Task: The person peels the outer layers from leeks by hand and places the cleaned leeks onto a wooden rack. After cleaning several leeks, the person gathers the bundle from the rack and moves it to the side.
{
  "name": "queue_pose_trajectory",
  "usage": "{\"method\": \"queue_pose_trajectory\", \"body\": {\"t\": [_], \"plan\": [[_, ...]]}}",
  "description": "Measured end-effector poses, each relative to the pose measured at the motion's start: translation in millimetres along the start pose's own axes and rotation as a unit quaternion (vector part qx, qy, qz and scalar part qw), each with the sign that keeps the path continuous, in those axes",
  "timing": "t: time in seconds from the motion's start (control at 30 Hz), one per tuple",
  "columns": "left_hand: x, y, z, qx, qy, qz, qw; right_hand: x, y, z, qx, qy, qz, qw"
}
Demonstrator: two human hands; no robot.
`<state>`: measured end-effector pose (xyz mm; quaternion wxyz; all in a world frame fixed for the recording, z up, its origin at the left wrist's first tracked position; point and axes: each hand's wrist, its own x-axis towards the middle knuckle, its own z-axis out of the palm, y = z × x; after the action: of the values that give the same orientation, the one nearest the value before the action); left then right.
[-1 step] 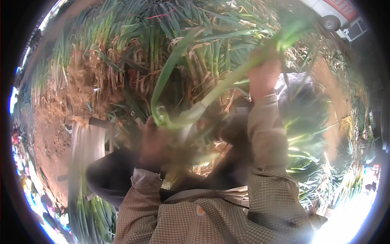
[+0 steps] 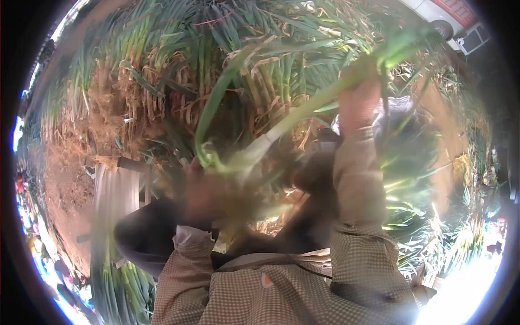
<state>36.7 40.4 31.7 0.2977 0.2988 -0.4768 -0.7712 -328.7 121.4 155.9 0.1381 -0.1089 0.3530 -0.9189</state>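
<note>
Green at hand: holding one leek (image 2: 295, 117) above dark trousers (image 2: 145, 230).
Clamping right hand (image 2: 360, 96) around upper stalk; showing blurred left hand (image 2: 206, 192) near lower end, grip impossible to tell; facing massed leeks (image 2: 203, 51), then one white vehicle (image 2: 427, 12) bearing lettering (image 2: 456, 7).

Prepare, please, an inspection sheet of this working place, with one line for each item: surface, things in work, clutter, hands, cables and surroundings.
Surface: brown soil at the left.
Things in work: one leek-like green onion slanting between the hands; a bent green leaf near its lower end.
Clutter: dry leaf scraps between the legs, partly blurred.
Hands: right hand closed around the upper stalk; left hand at the bent leaf's lower end, too blurred to tell its grip.
Cables: nothing seen for certain; a thin dark cord or strap at the waist.
Surroundings: massed onion plants ahead, white vehicle at upper right.
</note>
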Motion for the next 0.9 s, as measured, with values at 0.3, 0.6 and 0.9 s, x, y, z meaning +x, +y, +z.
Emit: {"method": "queue_pose_trajectory", "body": {"t": [0.3,0.6,0.9], "plan": [[24.5,-99.3,-200.3,0.454,0.230,0.088,0.856,28.2,-59.9,-53.5,0.016,-0.067,-0.154,0.986],[10.4,-110.9,-283.5,0.607,0.417,-0.082,0.671,24.7,-27.0,-46.2,0.043,-0.075,-0.077,0.993],[35.5,-19.4,30.3,0.445,-0.004,0.273,0.853,13.8,11.5,-4.6,-0.118,-0.048,-0.147,0.981]]}}
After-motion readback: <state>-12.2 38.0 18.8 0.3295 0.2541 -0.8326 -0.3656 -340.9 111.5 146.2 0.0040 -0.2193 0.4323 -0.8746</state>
